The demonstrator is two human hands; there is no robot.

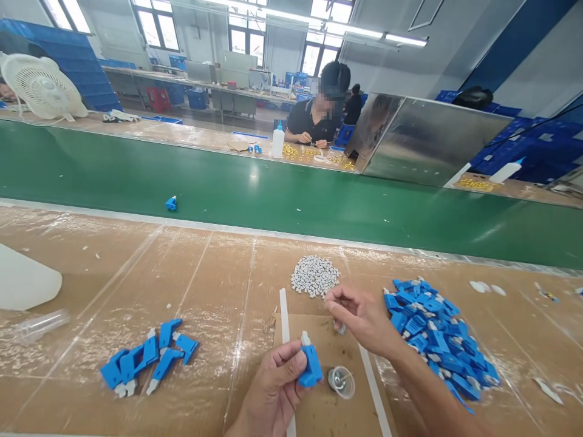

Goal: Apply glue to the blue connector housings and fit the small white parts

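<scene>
My left hand (pixel 281 383) is closed around a blue plastic piece (pixel 311 368) with a pale grey tip pointing up. Above the cardboard mat, the thumb and fingers of my right hand (pixel 357 314) are pinched together; whatever may be between them is too small to make out. Just beyond those fingertips lies a heap of small grey pieces (pixel 315 275). A small clear cup (pixel 342 382) with something metallic inside stands near my left hand. To the right is a large pile of similar blue pieces (pixel 439 334), and a smaller group of blue pieces (pixel 150 355) lies at the left.
Beyond the table runs a green conveyor belt (pixel 255 194) carrying one blue piece (pixel 171 203). A co-worker (pixel 319 115) sits across it, near a white bottle (pixel 277 142) and yellow parts. A clear tube (pixel 43 325) and a white container (pixel 27 279) are at left.
</scene>
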